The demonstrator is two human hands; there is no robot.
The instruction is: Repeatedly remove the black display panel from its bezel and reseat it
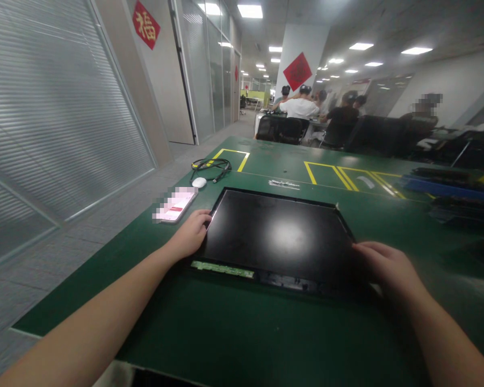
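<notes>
A flat black screen (282, 231) lies face up between 2 hands on the green tabletop (225, 333), closer to the near edge than to the far edge. The left hand (190, 232) pinches the screen's left side edge, fingers curled over it. The right hand (387, 263) has its bent fingers drawn together, tips against the right side edge; its thumb and the underside are hidden, so I cannot tell whether it grips from below.

Holding at 2 opposite sides is a sound choice, as it leaves the broad front mostly untouched. Good handling calls for equal, light force from both hands, so that the thin panel neither twists nor bows. Fingertips belong on the border, not pressing inward on the glossy face.

Most care is due along the side facing the tabletop's near edge, where a bare circuit board (222, 269) runs along the screen's left part; it looks easy to snag or crack, so no weight should rest there.

Toward the tabletop's left edge, a phone (178, 208) sits near the left hand, with a mouse (199, 183) and a coiled cable (225, 166) beyond it. Any sideways shift should favour the roomier right.
</notes>
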